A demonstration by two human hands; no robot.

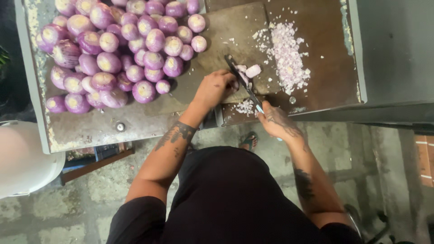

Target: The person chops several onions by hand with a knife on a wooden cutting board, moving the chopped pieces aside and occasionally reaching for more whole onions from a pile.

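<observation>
My right hand (276,121) grips the handle of a dark kitchen knife (243,83), its blade lying across a peeled purple onion piece (251,71) on a brown cutting board (226,31). My left hand (213,86) presses down beside the blade, fingers on the onion pieces. A heap of finely chopped onion (287,54) lies on the board to the right of the knife. A small patch of chopped bits (245,106) sits near the board's front edge.
A big pile of peeled purple onions (117,45) covers the left of the worn metal table (81,131). A white bucket (22,158) stands at the lower left. Concrete floor and a sandalled foot (248,141) show below the table edge.
</observation>
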